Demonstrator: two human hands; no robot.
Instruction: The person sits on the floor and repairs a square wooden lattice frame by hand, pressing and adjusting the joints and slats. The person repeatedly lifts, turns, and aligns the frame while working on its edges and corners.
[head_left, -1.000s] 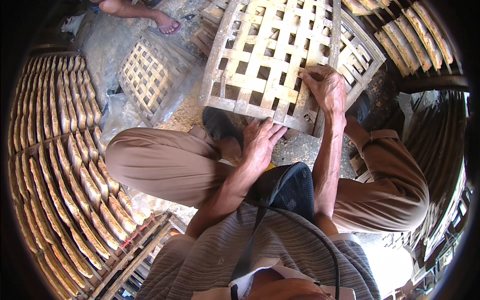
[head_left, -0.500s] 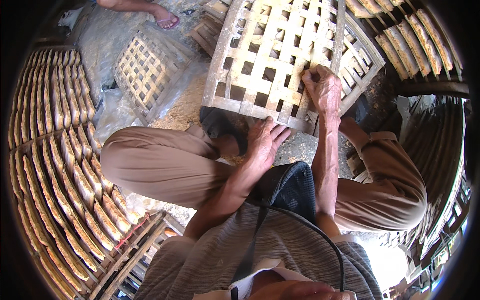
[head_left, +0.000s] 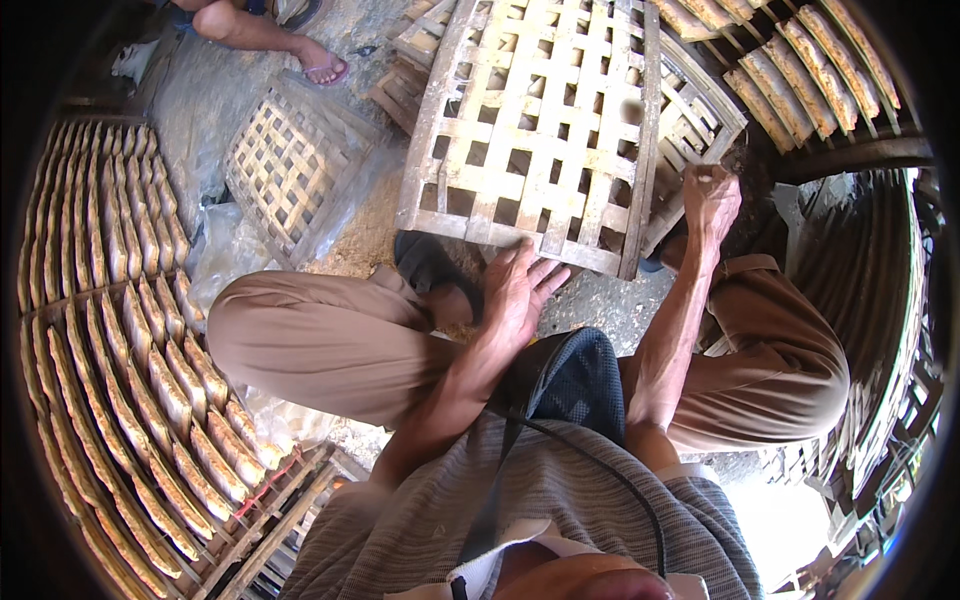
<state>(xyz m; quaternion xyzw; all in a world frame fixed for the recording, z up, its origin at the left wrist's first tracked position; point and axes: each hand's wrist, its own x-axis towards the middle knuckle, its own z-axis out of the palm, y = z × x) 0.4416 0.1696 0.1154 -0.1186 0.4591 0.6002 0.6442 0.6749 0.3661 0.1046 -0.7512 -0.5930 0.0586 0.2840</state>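
Observation:
In front of me lies a woven bamboo lattice panel point(head_left: 540, 215) with a flat wooden frame. My left hand point(head_left: 512, 297) rests at its near edge, the thumb side touching the rim and the other fingers spread apart. Just right of the panel, my right hand point(head_left: 712, 200) is raised with its fingers curled closed; what they hold, if anything, is hidden. Beneath and beyond that hand, a second lattice panel point(head_left: 722, 125) sticks out at an angle from under the first. A small blurred dark spot shows over the upper right of the first panel.
Racks of upright brown-edged slabs point(head_left: 125, 370) curve along my left, with more slabs point(head_left: 800, 80) at the far right. Another lattice panel point(head_left: 285, 160) lies on plastic sheeting at the far left. A person's sandalled foot point(head_left: 322, 64) stands beyond it. Stacked dark slats point(head_left: 860, 300) stand right.
My right hand has lifted off the near right part of the lattice and moved right, past its frame. My left hand stays at the near edge.

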